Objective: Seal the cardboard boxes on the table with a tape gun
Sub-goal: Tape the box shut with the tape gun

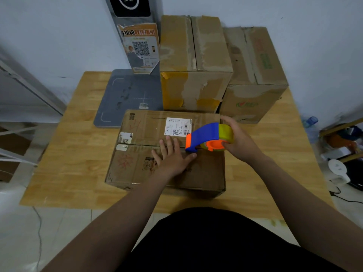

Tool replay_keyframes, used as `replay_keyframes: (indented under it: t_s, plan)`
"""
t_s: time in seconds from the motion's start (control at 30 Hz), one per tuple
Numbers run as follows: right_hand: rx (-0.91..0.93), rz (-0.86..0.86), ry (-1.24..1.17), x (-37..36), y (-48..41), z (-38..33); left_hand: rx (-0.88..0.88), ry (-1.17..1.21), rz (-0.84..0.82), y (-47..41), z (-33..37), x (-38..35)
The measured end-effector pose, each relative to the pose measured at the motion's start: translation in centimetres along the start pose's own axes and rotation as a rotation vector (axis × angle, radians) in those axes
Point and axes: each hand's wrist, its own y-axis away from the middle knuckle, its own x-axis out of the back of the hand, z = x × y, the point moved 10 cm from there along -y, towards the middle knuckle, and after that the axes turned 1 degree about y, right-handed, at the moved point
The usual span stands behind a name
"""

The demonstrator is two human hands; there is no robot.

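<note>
A flat cardboard box (137, 167) lies in the middle of the wooden table (74, 154), its two top flaps meeting in a seam that runs left to right. My left hand (170, 158) rests flat on the lid with fingers spread, across the seam. My right hand (239, 140) grips a blue and orange tape gun (206, 136) with a yellowish tape roll, its nose down on the seam near the box's right end, just right of my left hand.
Two taller cardboard boxes (196, 63) (255, 75) stand at the back of the table against the wall. A grey scale platform (127, 95) with an upright post (137, 36) sits at the back left. Cluttered items and cables lie on the floor to the right.
</note>
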Motion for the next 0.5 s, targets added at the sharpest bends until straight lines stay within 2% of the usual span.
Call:
replay_keyframes:
  t_s: [0.23, 0.5]
  plan:
    - [0.111, -0.017, 0.1, 3.2, 1.1, 1.0, 0.033, -0.018, 0.031, -0.2, 0.3, -0.3]
    - [0.182, 0.099, 0.096, 7.8, 3.2, 4.6, 0.067, -0.05, 0.022, -0.5, 0.3, -0.5]
